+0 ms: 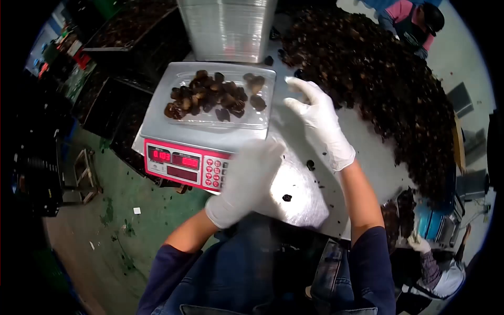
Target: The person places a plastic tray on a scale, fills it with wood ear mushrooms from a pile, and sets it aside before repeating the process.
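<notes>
My left hand [251, 176], in a white glove, is smeared by motion in front of the scale's keypad side; its fingers cannot be made out. My right hand [320, 121], also gloved in white, is held just right of the scale, thumb and forefinger apart with nothing visible between them. A digital scale [173, 128] with a red front panel shows lit red digits. On its plate lies a clear plastic tray [252, 122] holding a heap of small, dark brown, roundish pieces [210, 97], with a few apart at its right side.
Behind the scale rises a stack of clear trays [226, 31]. A big pile of dark pieces [367, 68] covers the table's far right. Shiny plastic film [296, 197] lies near me. Black crates [118, 107] stand left. Two other people [412, 23] work at the right.
</notes>
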The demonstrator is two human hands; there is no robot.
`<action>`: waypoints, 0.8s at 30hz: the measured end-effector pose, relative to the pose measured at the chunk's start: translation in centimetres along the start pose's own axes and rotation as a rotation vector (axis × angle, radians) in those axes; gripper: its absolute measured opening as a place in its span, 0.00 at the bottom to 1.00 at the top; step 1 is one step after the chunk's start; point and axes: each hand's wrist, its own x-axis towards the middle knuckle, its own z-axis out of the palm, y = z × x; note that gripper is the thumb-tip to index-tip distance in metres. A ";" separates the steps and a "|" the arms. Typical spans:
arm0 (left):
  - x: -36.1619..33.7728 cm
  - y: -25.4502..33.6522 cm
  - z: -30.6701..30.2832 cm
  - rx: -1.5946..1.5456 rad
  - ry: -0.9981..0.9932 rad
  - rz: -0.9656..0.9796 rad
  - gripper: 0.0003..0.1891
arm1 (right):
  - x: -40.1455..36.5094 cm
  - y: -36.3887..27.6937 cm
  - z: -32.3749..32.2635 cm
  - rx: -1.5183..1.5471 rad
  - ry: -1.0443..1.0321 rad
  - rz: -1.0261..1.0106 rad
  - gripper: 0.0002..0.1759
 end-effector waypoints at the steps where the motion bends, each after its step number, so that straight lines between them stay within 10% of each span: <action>1: -1.5 1.3 2.1 -0.146 -0.043 0.081 0.08 | -1.8 2.2 -0.8 -0.026 -0.027 0.052 0.23; 6: -6.2 2.1 8.7 -0.122 -0.244 0.133 0.08 | -12.6 5.8 -2.0 -0.375 -0.445 0.250 0.15; 13: -3.7 0.7 6.4 -0.105 0.018 0.165 0.05 | -6.5 1.9 -0.5 0.028 -0.103 0.050 0.12; 14: -2.4 -1.0 4.9 0.147 -0.263 -0.030 0.03 | -4.4 0.0 0.2 0.148 -0.040 -0.052 0.12; 16: 1.7 -3.9 -0.6 0.004 0.339 0.083 0.03 | -1.2 -3.4 1.7 0.329 -0.065 -0.008 0.17; 18: 4.2 -6.1 -3.4 0.105 0.325 -0.148 0.08 | 0.3 -4.8 3.1 0.049 0.069 -0.099 0.27; 24: 3.2 -3.9 -2.1 0.218 0.404 0.010 0.18 | -11.5 1.8 8.2 -0.670 0.047 0.005 0.42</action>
